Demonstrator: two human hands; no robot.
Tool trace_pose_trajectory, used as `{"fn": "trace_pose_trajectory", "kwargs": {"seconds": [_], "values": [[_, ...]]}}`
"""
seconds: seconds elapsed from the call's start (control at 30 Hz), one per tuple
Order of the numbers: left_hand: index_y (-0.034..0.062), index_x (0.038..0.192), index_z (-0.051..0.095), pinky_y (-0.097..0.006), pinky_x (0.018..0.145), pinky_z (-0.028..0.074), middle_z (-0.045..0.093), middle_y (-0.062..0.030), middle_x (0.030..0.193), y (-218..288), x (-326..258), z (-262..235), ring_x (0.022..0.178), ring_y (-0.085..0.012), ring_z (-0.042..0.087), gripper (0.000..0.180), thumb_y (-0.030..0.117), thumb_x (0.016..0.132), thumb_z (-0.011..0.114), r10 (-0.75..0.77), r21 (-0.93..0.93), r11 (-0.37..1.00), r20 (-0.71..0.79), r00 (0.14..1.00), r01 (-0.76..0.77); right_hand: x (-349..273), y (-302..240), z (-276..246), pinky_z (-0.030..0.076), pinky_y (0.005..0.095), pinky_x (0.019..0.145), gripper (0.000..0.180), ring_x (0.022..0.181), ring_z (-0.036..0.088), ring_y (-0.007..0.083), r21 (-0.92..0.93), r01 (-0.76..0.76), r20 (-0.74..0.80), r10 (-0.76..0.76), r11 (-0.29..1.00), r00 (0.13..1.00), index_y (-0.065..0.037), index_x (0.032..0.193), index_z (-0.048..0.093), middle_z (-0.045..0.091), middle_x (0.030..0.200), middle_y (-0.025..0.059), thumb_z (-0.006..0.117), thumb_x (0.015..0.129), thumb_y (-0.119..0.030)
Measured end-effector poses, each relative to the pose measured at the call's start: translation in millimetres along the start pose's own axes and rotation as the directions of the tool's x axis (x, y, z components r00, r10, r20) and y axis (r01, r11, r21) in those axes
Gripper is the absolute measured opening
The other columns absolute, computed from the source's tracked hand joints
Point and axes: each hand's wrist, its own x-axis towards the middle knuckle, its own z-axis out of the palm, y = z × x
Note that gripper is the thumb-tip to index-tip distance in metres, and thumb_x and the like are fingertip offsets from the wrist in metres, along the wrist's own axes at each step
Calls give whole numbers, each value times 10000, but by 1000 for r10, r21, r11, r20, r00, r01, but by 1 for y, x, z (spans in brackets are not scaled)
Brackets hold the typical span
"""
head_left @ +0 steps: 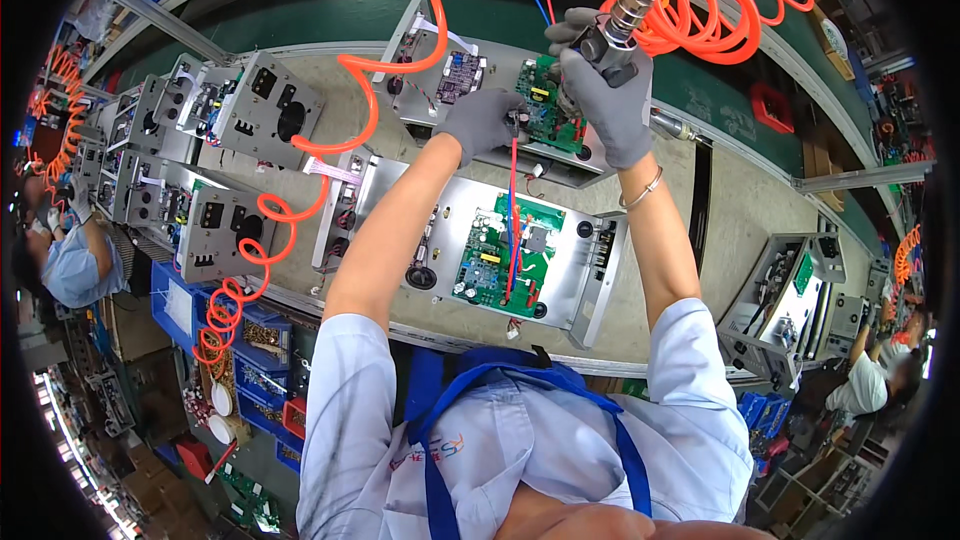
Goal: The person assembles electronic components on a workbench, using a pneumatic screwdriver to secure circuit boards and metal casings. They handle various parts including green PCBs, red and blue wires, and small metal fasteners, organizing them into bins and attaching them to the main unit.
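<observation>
My right hand (612,100), in a grey glove, is closed around an air screwdriver (632,8) with a silver upper end. Its tip is hidden behind the hand. The tool stands over a green circuit board (548,112) in the farther metal chassis (580,176). At that board's left edge, my gloved left hand (484,124) has its fingertips pinched together on red and blue wires (514,180). These wires run down to a second green circuit board (492,270) in the nearer metal chassis (388,185). A purple board (461,77) sits left of the first board.
Coiled orange air hoses (715,15) hang at the upper right, and another hose (372,90) loops across the left. More chassis units (262,105) stand to the left, one (785,305) at the right. Blue parts bins (262,360) lie below the bench. Co-workers (80,260) sit at both sides.
</observation>
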Motion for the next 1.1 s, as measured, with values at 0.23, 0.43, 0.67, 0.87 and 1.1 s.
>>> {"fn": "trace_pose_trajectory", "kwargs": {"seconds": [0.23,0.43,0.67,0.87,1.1], "values": [[-17,1118,570,-363,797,515,634,-149,1010,-13,-11,-2,952,-287,630,388,75,747,632,-122,-664,746,-66,990,47,-5,-37,-9,522,275,758,381,862,622,145,166,70,-67,-60,984,996,36,1149,545,640,1013,161,579,769,24],[-136,1198,451,-318,910,537,582,-230,1076,5,-32,-15,988,-280,624,350,-6,880,515,-226,-956,-279,156,961,89,-22,-60,-19,553,356,756,465,875,627,235,285,218,-212,-161,933,964,-14,1236,462,611,1050,211,512,775,12],[-55,1153,507,-185,661,572,630,-147,993,10,-34,-11,829,-171,665,281,120,937,545,-176,-961,-275,68,982,17,-34,-56,-27,505,392,772,551,931,569,274,351,403,-291,-310,845,905,-91,1250,484,585,1066,170,534,706,-164],[-22,1133,521,-182,610,568,624,-128,932,21,-22,-10,764,-128,649,236,141,962,510,-71,-921,-390,6,997,-22,-31,-58,-18,497,379,744,550,896,539,256,236,411,-409,-294,881,864,-97,1247,488,574,1066,167,528,702,-155],[-69,1076,506,-177,639,539,590,-103,882,28,-5,-11,740,-108,599,203,97,962,481,25,-907,-422,-13,1000,-1,-25,-54,-43,557,407,776,555,908,615,279,466,463,-391,-293,754,872,-109,1272,442,595,1095,177,549,730,-53]]}}
